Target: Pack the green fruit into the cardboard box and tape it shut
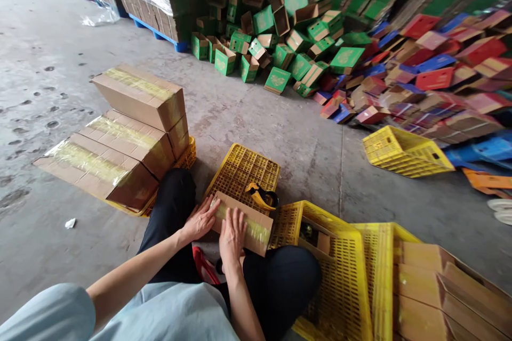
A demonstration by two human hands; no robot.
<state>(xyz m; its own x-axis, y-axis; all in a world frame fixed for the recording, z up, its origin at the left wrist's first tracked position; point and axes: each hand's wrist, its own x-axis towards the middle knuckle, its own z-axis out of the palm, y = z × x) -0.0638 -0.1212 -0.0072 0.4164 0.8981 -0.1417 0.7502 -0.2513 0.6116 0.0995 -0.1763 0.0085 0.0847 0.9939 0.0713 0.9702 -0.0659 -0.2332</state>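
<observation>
A small cardboard box (pixel 259 228) lies at the near edge of an upturned yellow crate (pixel 230 170), in front of my knees. Clear yellowish tape runs along its top. My left hand (pixel 200 219) rests at the box's left end, fingers stretched over the tape. Flat on the middle of the same box lies my right hand (pixel 232 234), its fingers extended. Neither hand is wrapped round anything. Just beyond the box, a yellow-and-black tape dispenser (pixel 262 196) sits on the crate.
Taped cartons (pixel 136 138) are stacked on a yellow crate to my left. On my right stand a yellow crate (pixel 332 287) and folded cardboard boxes (pixel 424 282). Another yellow crate (pixel 404 152) lies farther right. Green boxes (pixel 276 80) and red and blue ones (pixel 436 79) are heaped ahead.
</observation>
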